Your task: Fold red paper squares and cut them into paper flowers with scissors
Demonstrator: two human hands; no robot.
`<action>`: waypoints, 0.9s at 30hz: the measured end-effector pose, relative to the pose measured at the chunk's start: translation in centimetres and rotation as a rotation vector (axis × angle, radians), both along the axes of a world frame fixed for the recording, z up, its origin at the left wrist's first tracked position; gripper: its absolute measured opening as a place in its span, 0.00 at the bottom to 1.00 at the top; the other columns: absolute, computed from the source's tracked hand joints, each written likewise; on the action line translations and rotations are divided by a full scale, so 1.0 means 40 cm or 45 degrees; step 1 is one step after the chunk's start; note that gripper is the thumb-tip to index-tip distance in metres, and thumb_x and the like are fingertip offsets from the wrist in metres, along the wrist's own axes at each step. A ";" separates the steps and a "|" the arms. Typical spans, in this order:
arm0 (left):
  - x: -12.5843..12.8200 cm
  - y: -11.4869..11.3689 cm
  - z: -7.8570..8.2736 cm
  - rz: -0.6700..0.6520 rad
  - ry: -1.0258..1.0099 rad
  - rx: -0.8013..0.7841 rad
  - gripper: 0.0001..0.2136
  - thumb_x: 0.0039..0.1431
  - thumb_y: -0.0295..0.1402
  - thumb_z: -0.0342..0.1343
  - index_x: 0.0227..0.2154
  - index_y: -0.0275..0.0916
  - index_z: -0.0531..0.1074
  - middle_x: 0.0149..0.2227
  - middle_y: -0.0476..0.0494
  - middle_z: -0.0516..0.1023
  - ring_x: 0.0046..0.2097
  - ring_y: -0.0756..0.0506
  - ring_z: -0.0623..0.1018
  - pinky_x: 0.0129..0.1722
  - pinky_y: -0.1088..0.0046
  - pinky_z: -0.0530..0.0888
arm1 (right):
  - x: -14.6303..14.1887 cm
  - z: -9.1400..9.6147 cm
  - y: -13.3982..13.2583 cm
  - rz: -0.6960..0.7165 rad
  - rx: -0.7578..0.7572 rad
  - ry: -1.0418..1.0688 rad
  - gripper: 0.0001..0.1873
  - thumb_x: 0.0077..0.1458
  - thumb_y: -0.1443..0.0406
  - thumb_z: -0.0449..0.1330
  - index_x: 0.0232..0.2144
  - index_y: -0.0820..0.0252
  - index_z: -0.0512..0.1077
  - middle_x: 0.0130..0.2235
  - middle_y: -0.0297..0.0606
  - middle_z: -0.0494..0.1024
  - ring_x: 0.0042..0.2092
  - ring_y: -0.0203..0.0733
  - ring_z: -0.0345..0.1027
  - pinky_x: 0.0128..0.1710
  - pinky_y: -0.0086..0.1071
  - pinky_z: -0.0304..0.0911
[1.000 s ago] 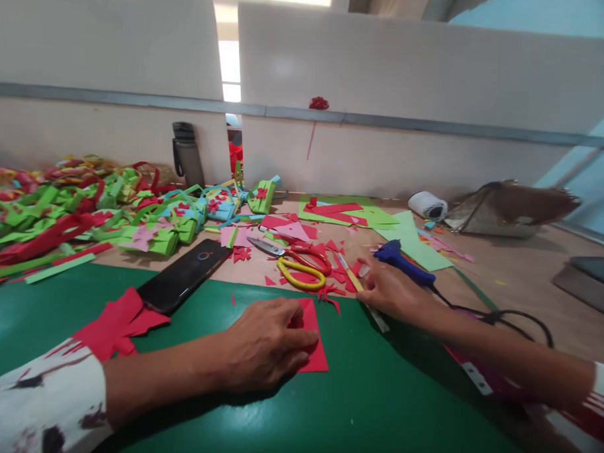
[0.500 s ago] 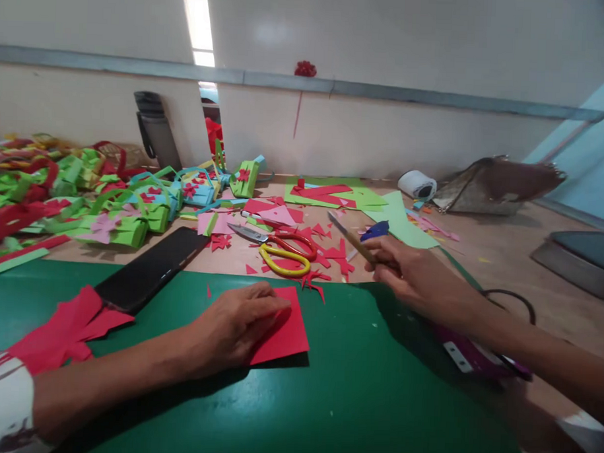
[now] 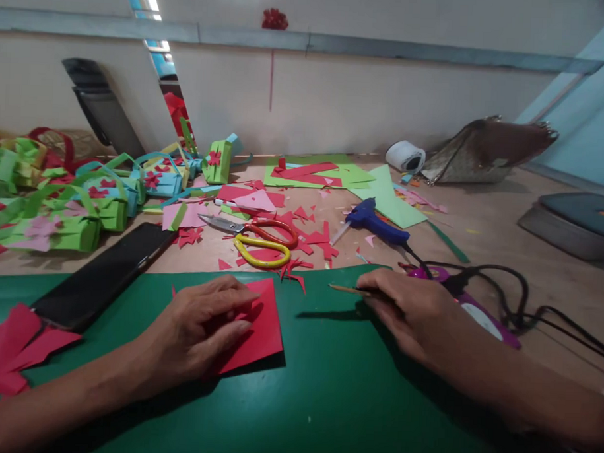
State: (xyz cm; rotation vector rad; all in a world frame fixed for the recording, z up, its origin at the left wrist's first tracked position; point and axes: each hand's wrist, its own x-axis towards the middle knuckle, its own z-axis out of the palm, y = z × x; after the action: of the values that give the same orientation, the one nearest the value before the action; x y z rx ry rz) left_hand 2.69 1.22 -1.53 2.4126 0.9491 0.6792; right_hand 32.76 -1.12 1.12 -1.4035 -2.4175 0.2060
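Observation:
My left hand rests on a red paper square, its fingers bent over the left part and the thumb close to the fingertips. The paper lies on the green mat, and its right edge is slightly raised, casting a shadow. In my right hand is a slim, yellowish-brown pointed tool, pinched between thumb and fingers. Its tip points left toward the paper, a little above the mat. Whether it is a pencil or a blade I cannot tell. Scissors with red and yellow handles lie beyond, among red paper scraps.
A blue glue gun with a black cord lies beyond my right hand, near a purple device. At left are a phone, red paper cutouts and several green paper bags. A handbag stands at the back right.
My right hand has come down and nearer to me, and the tool in it now lies almost level. The glue gun shows fully. My left hand stays on the red paper; the view has shifted.

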 end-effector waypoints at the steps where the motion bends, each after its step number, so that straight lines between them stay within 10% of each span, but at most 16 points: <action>1: -0.001 0.001 -0.001 0.010 -0.010 -0.010 0.10 0.61 0.30 0.49 0.43 0.40 0.71 0.35 0.46 0.74 0.34 0.50 0.73 0.34 0.78 0.70 | 0.000 -0.001 -0.002 0.039 0.039 -0.045 0.13 0.58 0.71 0.47 0.39 0.63 0.71 0.32 0.44 0.77 0.32 0.46 0.72 0.30 0.36 0.63; 5: -0.003 -0.001 -0.002 0.032 -0.034 -0.044 0.10 0.59 0.32 0.52 0.42 0.40 0.72 0.36 0.46 0.75 0.34 0.50 0.74 0.34 0.77 0.71 | -0.004 -0.005 -0.010 0.153 0.078 -0.185 0.18 0.60 0.68 0.47 0.49 0.61 0.70 0.32 0.45 0.78 0.33 0.49 0.72 0.30 0.37 0.63; 27: -0.004 -0.004 -0.006 0.041 -0.021 0.049 0.10 0.59 0.31 0.52 0.43 0.40 0.73 0.39 0.45 0.76 0.36 0.49 0.76 0.36 0.77 0.71 | -0.019 0.008 -0.040 0.123 -0.061 -0.153 0.18 0.65 0.59 0.46 0.38 0.55 0.75 0.26 0.38 0.74 0.27 0.43 0.67 0.27 0.32 0.55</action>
State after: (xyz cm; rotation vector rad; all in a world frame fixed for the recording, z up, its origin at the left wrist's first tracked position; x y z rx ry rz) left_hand 2.55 1.05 -1.76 2.4262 0.9791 0.7342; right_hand 31.99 -2.71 1.44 -1.3567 -2.5975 0.2099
